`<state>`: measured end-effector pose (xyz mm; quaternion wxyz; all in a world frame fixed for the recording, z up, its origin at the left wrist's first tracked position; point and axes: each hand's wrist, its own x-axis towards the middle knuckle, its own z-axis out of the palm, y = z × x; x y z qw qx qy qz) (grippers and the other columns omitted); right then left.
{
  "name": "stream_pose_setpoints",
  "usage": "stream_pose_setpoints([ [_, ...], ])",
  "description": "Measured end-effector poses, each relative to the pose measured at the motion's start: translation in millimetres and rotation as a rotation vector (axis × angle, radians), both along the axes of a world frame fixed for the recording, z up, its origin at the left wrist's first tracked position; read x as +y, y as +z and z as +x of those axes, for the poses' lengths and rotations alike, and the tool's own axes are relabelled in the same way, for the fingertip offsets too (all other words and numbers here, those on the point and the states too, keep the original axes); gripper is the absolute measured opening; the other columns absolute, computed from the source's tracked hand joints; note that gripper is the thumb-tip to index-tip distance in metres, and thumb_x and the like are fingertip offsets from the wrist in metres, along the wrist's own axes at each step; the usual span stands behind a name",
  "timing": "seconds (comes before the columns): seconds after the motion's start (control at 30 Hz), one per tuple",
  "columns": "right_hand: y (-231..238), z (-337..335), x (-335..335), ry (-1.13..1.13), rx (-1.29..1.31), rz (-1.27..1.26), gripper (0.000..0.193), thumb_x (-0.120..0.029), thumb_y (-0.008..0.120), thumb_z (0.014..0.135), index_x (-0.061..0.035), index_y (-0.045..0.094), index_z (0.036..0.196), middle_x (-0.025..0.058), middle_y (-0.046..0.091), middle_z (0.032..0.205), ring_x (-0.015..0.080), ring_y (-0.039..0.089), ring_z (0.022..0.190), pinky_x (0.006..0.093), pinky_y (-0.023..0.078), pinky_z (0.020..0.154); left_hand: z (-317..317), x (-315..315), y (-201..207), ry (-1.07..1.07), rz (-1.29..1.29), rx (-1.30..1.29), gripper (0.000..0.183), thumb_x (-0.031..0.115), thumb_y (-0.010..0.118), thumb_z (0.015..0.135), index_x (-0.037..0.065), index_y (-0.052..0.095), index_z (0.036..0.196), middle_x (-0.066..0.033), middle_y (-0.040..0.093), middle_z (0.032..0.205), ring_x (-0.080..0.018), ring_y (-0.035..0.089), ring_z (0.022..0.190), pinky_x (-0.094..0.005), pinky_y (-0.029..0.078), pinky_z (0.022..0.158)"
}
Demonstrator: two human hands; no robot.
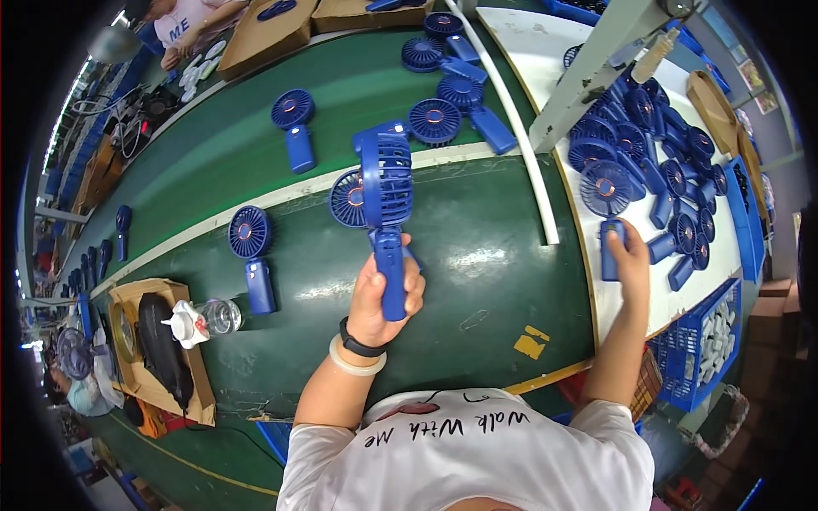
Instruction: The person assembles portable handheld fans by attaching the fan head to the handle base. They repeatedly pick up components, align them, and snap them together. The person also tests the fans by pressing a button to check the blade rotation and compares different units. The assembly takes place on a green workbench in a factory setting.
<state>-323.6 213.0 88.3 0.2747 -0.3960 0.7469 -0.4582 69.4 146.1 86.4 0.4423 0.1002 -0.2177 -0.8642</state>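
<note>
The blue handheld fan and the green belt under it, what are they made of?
The blue handheld fan in the left hand looks like moulded plastic: even colour, soft sheen, thin grille ribs. The green belt seems to be smooth rubbery or vinyl sheet, glossy with lamp reflections.

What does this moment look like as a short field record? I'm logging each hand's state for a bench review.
left hand: gripping the handle of a blue handheld fan, held upright above the green belt
right hand: resting on a blue fan handle on the white table
beside right hand: pile of blue fans
on belt: loose blue fans, one at
left of belt: open cardboard box
</note>
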Motion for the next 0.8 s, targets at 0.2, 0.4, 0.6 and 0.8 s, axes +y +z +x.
stream_pose_setpoints([
  [0.2, 12.3, -21.9, -2.0, -0.156, 0.889, 0.007, 0.046, -0.016, 0.067, 0.080, -0.0026, 0.053, 0.121, 0.0155, 0.059, 0.108, 0.0261, 0.056, 0.093, 0.0339, 0.044, 0.085, -4.3, -0.8, -5.1, 0.019, 0.166, 0.083, 0.057, 0.037, 0.062, 0.085, 0.010, 0.040, 0.129, -0.0056, 0.051, 0.079, -0.0139, 0.050, 0.060, -0.0233, 0.040, 0.048],
  [0.4, 30.3, 60.9, -29.3, -0.021, 0.988, -0.270, 0.038, -0.007, 0.065, 0.077, -0.0051, 0.055, 0.113, 0.0147, 0.052, 0.116, 0.0324, 0.046, 0.111, 0.0434, 0.035, 0.095, -0.2, -6.8, -8.1, 0.101, 0.082, 0.037, 0.057, 0.039, 0.062, 0.085, 0.010, 0.040, 0.128, -0.0049, 0.049, 0.078, -0.0133, 0.049, 0.060, -0.0230, 0.039, 0.048],
  [0.6, 16.6, 202.6, -69.4, 0.709, 0.499, -0.329, 0.033, -0.005, 0.064, 0.077, -0.0034, 0.057, 0.108, 0.0175, 0.056, 0.105, 0.0339, 0.053, 0.102, 0.0375, 0.042, 0.090, 63.0, 10.6, -21.4, 0.413, 0.002, -0.182, 0.054, 0.039, 0.064, 0.083, 0.006, 0.044, 0.122, -0.0033, 0.050, 0.076, -0.0119, 0.048, 0.058, -0.0239, 0.039, 0.050],
  [0.8, 8.1, 282.8, -76.0, 0.878, 0.685, -0.101, 0.070, -0.014, 0.070, 0.074, 0.0025, 0.033, 0.132, 0.0269, 0.038, 0.126, 0.0425, 0.040, 0.115, 0.0440, 0.035, 0.098, 95.5, 33.7, -0.8, 0.568, 0.075, -0.485, 0.035, 0.012, 0.063, 0.080, 0.005, 0.047, 0.110, -0.0027, 0.052, 0.082, -0.0098, 0.054, 0.065, -0.0240, 0.046, 0.055],
])
